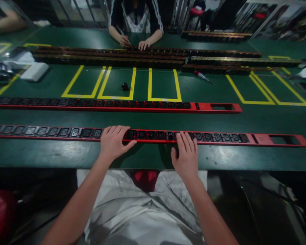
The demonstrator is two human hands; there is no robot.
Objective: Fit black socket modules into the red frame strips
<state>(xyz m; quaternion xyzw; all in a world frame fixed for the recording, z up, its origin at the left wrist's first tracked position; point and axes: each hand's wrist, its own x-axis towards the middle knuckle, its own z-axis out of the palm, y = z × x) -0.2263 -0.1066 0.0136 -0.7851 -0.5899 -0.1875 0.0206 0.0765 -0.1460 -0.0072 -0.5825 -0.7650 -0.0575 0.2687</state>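
green worktable, near red socket strip under left hand, right hand

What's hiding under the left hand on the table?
The left hand lies flat on the near long red metal strip of black sockets. The part beneath the palm is covered.

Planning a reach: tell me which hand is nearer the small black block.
Left. The left hand rests on the near red strip, almost directly before the small black block; the right hand sits farther right on it.
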